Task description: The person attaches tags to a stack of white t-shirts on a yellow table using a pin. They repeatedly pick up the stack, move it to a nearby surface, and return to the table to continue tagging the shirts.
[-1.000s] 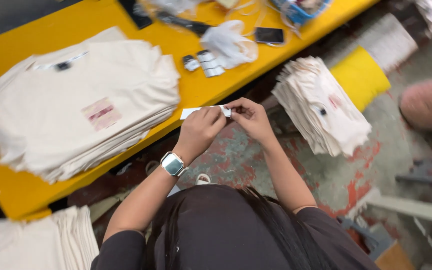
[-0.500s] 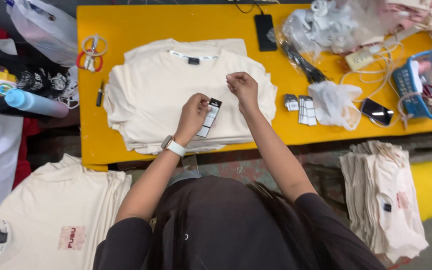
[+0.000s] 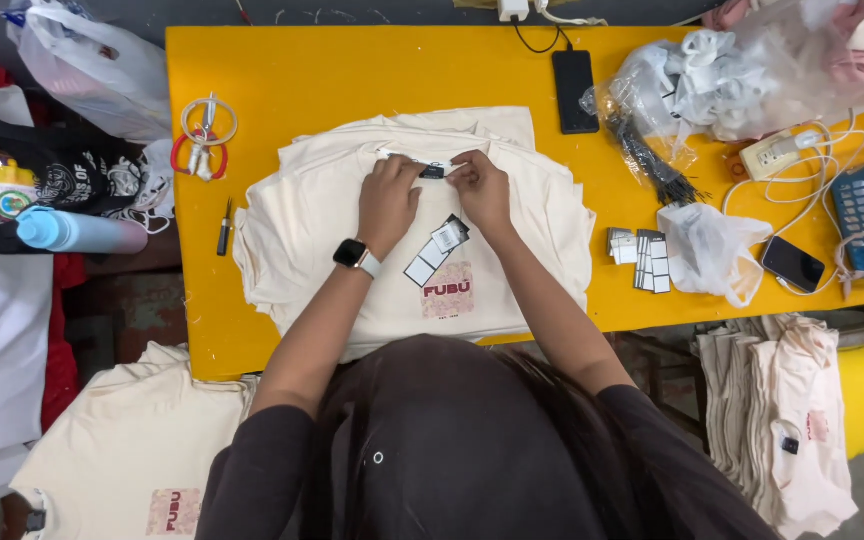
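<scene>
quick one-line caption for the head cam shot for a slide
Both hands, left and right, pinch the neck label of the top cream t-shirt stacked on a yellow table, hang tags lying below.

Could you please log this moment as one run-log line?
left hand: on small black neck label | right hand: same label | cream printed T-shirt stack: on yellow table | paper hang tags: on shirt

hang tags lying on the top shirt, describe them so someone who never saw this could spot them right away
On the yellow table sits a stack of cream t-shirts. On the top shirt, between the person's forearms and just above its pink chest print, lie the hang tags: narrow black-and-white cards at a slant. Similar tags lie on bare table; only these rest on fabric.
</scene>
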